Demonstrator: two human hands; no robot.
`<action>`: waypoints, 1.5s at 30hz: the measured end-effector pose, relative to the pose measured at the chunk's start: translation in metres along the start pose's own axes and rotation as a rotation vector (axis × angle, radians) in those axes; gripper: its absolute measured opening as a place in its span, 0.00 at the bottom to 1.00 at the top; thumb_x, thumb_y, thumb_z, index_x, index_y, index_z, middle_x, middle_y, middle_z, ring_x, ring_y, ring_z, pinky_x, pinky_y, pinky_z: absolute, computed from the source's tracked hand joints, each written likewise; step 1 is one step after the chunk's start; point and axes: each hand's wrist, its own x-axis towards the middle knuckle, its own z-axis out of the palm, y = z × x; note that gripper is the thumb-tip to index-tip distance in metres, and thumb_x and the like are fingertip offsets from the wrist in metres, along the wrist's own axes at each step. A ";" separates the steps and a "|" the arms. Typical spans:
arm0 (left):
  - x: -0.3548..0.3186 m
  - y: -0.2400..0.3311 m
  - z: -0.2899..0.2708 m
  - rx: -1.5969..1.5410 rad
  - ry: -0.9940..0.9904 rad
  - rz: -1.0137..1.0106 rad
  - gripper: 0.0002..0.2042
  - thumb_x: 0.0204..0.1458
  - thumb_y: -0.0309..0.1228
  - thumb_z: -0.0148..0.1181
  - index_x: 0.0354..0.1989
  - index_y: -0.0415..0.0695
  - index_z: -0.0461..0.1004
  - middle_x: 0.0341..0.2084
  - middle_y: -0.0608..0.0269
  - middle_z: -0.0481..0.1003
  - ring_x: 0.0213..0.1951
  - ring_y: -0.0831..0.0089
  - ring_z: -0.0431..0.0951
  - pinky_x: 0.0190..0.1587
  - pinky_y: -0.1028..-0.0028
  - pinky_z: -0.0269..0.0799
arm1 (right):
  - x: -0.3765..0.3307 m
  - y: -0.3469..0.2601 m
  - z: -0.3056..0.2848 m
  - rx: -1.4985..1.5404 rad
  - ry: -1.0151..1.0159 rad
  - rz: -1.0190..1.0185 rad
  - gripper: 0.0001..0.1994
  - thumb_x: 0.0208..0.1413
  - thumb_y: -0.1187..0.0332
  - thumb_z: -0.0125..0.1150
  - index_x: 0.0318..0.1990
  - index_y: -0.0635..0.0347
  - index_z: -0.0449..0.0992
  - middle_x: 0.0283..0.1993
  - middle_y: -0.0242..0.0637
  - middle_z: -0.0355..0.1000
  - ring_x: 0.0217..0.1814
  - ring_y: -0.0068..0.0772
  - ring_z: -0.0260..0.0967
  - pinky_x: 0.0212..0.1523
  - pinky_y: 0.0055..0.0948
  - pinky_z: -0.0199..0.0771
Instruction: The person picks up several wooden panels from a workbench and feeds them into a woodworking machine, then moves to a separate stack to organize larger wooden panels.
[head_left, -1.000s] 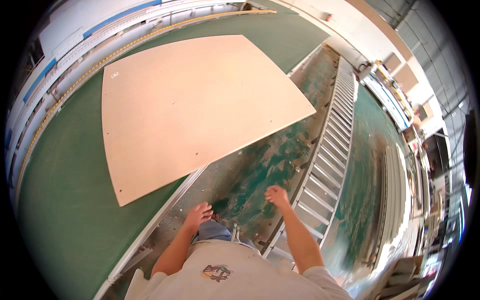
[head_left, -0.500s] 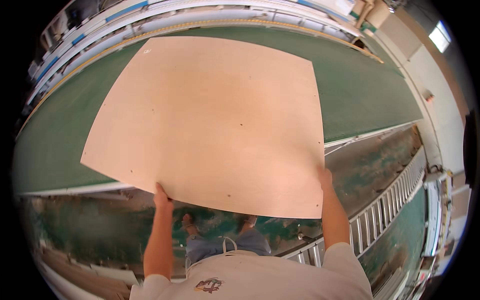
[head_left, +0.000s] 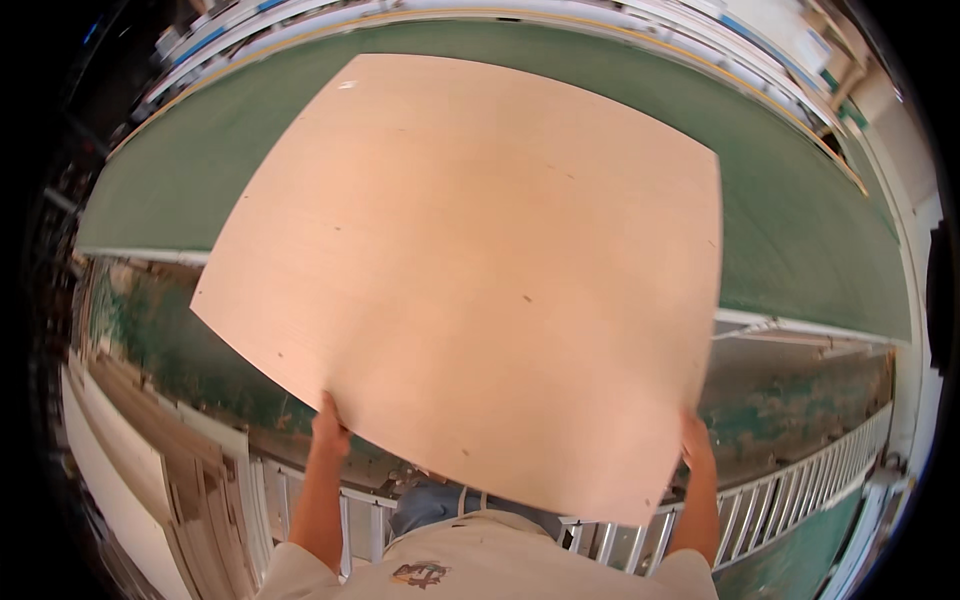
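Note:
A large thin pale wooden sheet fills the middle of the view, lifted and tilted off the green table. My left hand grips its near edge at the lower left. My right hand grips the near edge at the lower right corner. The sheet's near side hangs over the gap in front of me and hides my legs in part.
The green table top runs across the back, with a white edge. Below it lies a worn green floor strip. A white roller rail passes at the lower right. Stacked pale boards lie at the lower left.
The sheet has been pulled nearer and swung clockwise, now off the table edge. Both hands moved from its near edge to grips wider apart; one second ago they held nothing.

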 end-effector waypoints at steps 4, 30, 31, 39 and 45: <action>-0.074 -0.078 -0.044 -0.057 -0.243 -0.035 0.33 0.65 0.56 0.45 0.71 0.45 0.57 0.66 0.61 0.65 0.66 0.62 0.66 0.65 0.57 0.65 | 0.000 0.067 -0.151 -0.286 -0.168 0.464 0.33 0.63 0.41 0.55 0.64 0.60 0.67 0.45 0.38 0.74 0.39 0.29 0.73 0.36 0.37 0.74; 0.042 -0.086 -0.217 -0.352 0.556 -0.074 0.47 0.55 0.64 0.56 0.64 0.27 0.63 0.61 0.45 0.68 0.61 0.56 0.69 0.62 0.57 0.67 | 0.069 -0.200 0.138 -0.259 -0.038 -0.321 0.42 0.62 0.35 0.50 0.66 0.68 0.63 0.64 0.47 0.69 0.64 0.44 0.68 0.61 0.41 0.71; 0.044 -0.083 -0.206 -0.350 0.534 -0.066 0.47 0.55 0.65 0.56 0.64 0.28 0.62 0.62 0.45 0.67 0.62 0.55 0.68 0.62 0.58 0.66 | 0.059 -0.208 0.149 -0.256 -0.057 -0.342 0.42 0.62 0.35 0.50 0.66 0.68 0.63 0.64 0.47 0.69 0.64 0.44 0.68 0.61 0.41 0.71; -0.024 -0.005 -0.167 -0.588 0.237 0.036 0.43 0.56 0.63 0.56 0.65 0.33 0.64 0.61 0.50 0.69 0.60 0.57 0.70 0.61 0.56 0.66 | -0.018 -0.268 0.210 -0.314 -0.203 -0.487 0.42 0.62 0.35 0.49 0.66 0.69 0.63 0.65 0.47 0.68 0.64 0.44 0.68 0.62 0.41 0.69; -0.133 0.039 -0.202 -0.666 0.286 0.246 0.49 0.54 0.65 0.57 0.69 0.31 0.56 0.70 0.44 0.56 0.69 0.52 0.58 0.69 0.54 0.53 | -0.044 -0.309 0.242 -0.310 -0.363 -0.606 0.43 0.62 0.34 0.49 0.66 0.69 0.63 0.65 0.46 0.68 0.64 0.44 0.68 0.63 0.40 0.68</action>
